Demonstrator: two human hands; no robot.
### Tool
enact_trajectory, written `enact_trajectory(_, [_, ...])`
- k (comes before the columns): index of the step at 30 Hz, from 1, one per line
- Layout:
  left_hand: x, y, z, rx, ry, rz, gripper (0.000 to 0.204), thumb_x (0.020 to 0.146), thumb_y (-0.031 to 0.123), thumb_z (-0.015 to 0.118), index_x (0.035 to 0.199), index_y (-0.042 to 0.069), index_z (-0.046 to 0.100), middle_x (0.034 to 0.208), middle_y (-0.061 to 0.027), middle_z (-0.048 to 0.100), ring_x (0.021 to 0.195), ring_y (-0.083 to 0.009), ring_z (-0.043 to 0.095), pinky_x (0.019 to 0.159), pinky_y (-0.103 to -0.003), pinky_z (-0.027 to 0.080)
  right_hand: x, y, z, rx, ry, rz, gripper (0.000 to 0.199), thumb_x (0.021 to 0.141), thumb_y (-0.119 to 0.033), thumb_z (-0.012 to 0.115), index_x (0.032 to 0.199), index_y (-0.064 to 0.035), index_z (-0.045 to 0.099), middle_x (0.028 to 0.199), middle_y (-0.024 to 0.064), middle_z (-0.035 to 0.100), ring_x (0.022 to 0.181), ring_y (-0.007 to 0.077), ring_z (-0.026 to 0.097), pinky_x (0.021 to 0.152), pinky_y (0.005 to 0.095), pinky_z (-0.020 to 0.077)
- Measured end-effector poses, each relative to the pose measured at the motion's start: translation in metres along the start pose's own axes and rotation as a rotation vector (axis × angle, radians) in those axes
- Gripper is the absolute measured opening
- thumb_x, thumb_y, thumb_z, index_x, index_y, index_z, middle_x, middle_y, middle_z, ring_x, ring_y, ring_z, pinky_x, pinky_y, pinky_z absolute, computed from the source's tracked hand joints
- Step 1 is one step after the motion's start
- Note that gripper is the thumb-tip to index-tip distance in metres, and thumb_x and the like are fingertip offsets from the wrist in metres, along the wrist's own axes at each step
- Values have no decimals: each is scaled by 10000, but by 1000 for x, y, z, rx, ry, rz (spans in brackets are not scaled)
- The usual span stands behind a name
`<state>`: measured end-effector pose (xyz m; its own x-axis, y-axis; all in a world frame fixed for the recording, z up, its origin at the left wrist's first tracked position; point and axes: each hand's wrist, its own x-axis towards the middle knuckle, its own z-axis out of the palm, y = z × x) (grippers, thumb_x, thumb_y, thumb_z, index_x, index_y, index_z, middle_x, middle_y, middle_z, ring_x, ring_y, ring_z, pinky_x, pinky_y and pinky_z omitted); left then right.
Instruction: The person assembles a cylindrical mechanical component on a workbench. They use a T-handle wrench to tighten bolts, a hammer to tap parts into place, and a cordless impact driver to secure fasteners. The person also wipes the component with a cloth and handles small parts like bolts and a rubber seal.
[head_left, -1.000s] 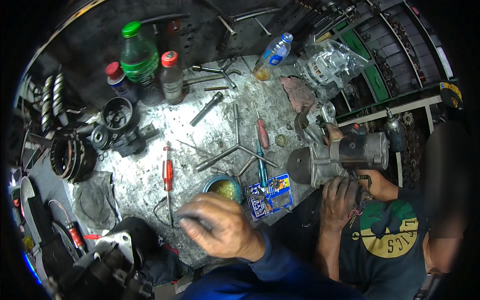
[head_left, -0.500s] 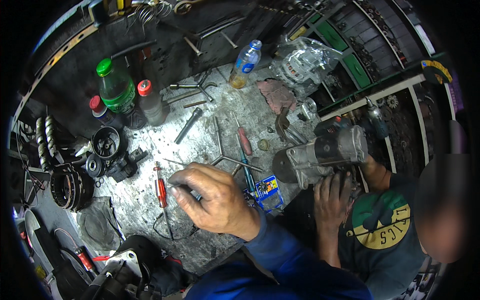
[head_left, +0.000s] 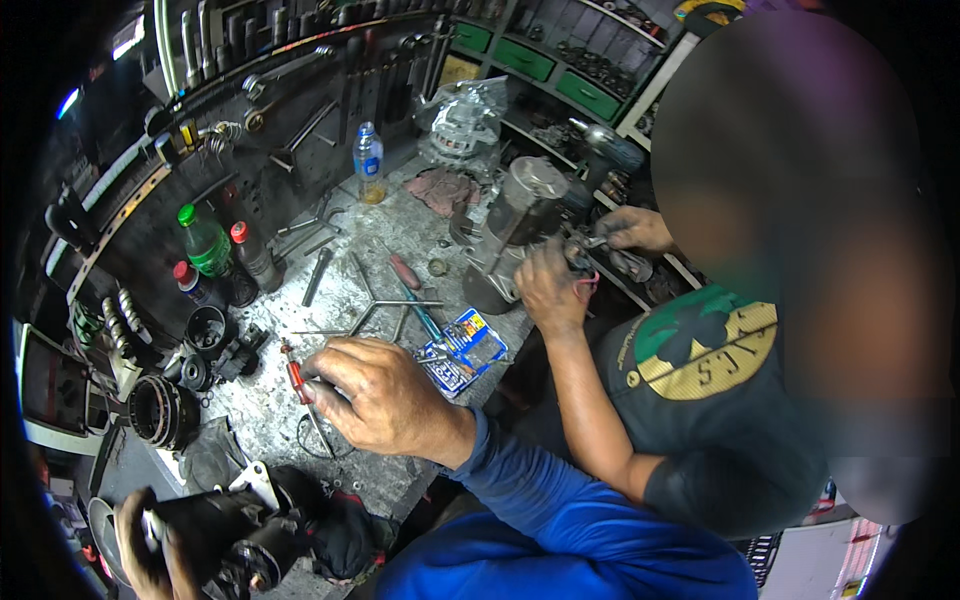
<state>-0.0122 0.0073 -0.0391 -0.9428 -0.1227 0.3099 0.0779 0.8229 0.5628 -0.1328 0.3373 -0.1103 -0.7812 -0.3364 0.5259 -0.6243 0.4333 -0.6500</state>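
The red screwdriver [head_left: 296,380] lies on the bench [head_left: 385,470] just left of the right grip [head_left: 385,395], its handle beside the thumb and forefinger tips and its shaft running back toward the body. The fingers there are curled, thumb and forefinger close together with a narrow gap; whether they touch the handle or pinch something small, I cannot tell. The left grip [head_left: 150,545], well to the left and nearer the body, is against the end of a dark motor housing [head_left: 205,525]; how tightly it closes is hidden.

Just beyond the right grip lies a three-armed wrench [head_left: 375,303]. To its right are a blue-handled screwdriver [head_left: 425,320] and a blue card [head_left: 485,345]. Left of the grip, past the red screwdriver, sit a dark ring-shaped part [head_left: 160,410] and a grey cloth [head_left: 210,455]. Farther beyond, to the left, stands a green-capped bottle [head_left: 208,245]. Well to the right, a co-worker's hand [head_left: 550,285] is beside an upright cylindrical motor [head_left: 525,200].
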Motion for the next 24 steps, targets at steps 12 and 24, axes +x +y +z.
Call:
enact_trajectory(12, [3, 4, -1, -177, 6, 35, 399, 1022, 132, 689, 1370, -55, 635, 1327, -199, 689, 1251, -294, 645, 1134, -398, 448, -100, -57, -23, -161, -6, 83, 177, 947, -178, 705, 998, -24, 635, 925, 164, 659, 880, 384, 684, 788, 487, 544])
enact_trajectory(24, [0, -2, 5, -139, 69, 126, 497, 904, 124, 811, 1362, 6, 659, 1315, -185, 717, 1254, -317, 674, 1124, -404, 478, -166, -63, -40, -328, -23, 256, 223, 972, -220, 693, 1022, -8, 646, 946, 200, 689, 913, 418, 699, 809, 501, 558])
